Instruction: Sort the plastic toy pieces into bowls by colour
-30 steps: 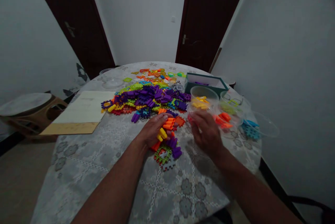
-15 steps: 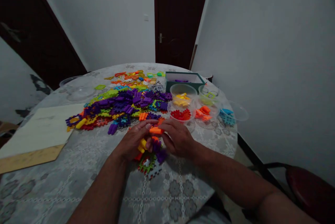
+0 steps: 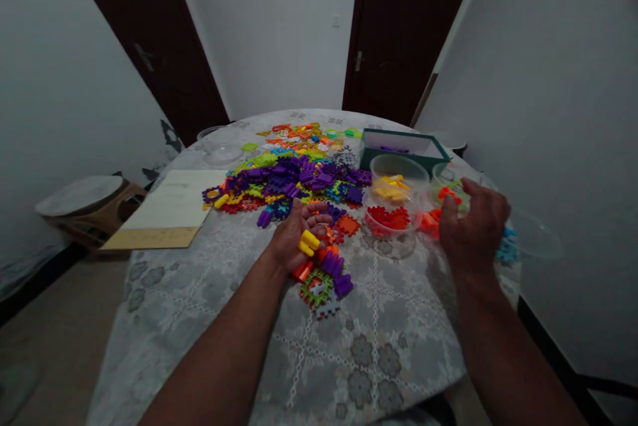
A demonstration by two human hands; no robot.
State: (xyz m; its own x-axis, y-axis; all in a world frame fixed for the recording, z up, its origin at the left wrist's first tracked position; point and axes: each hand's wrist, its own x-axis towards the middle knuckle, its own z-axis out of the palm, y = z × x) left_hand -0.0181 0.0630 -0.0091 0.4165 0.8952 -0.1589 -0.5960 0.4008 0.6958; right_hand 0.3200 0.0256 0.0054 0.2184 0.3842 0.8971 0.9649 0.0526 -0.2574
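My left hand (image 3: 296, 233) is turned palm up near the middle of the table, its fingers loosely curled. A yellow plastic building piece (image 3: 309, 242) lies in it. Just beside and below that hand are purple pieces (image 3: 339, 273), a green notched square (image 3: 316, 288) and a grey notched piece (image 3: 327, 309). My right hand (image 3: 473, 230) is over the clear tubs at the right, with an orange building piece (image 3: 450, 195) at its thumb and fingertips. More orange pieces (image 3: 429, 222) sit in the tub beneath, partly hidden by the hand.
A large pile of mixed pieces (image 3: 299, 177) spreads across the table's middle. Clear tubs hold yellow pieces (image 3: 392, 189), red pieces (image 3: 389, 218) and blue pieces (image 3: 507, 246). A green-edged box (image 3: 403, 147) stands behind them. Cardboard (image 3: 169, 207) lies at left.
My right hand has moved away from my left, rightward to the tubs, with an orange piece. My left hand has opened somewhat, showing the yellow piece. The view has shifted left.
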